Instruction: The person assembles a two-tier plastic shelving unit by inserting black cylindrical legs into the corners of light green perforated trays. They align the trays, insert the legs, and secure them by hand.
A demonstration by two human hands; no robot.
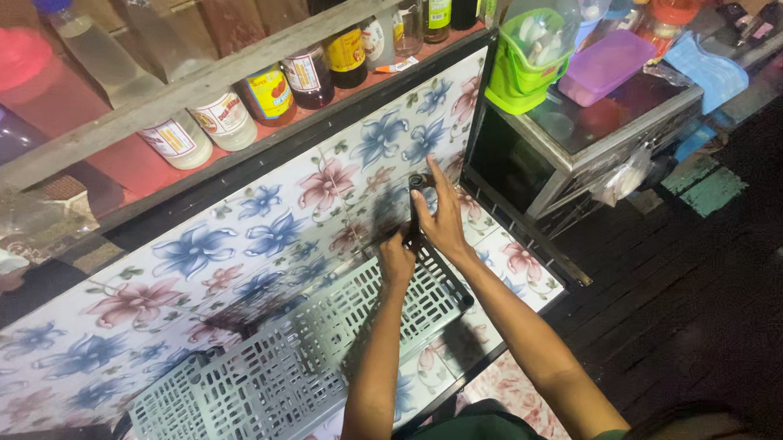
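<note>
Both hands meet at the far right corner of a grey plastic shelf panel (284,371), a flat rectangular grid of small slots lying on the surface (151,280), which is covered in a glossy cloth printed with blue and pink flowers. The left hand (397,259) is curled around the panel's corner; its fingertips are hidden behind the corner, so how tight its grip is cannot be told. The right hand (439,218) has its fingers stretched up along a short dark post (417,193) rising from that corner, its grip loose around the post; the post is small and dim, and how it joins the panel is hard to make out. The panel's near left end is cut off by the frame edge. Far across the surface, a wooden shelf holds labelled bottles (270,92), partly hidden by a rail. To the right stands a metal-framed glass cabinet (580,144) with a green plastic basket (525,63) and a purple lidded box (603,65) on top.
</note>
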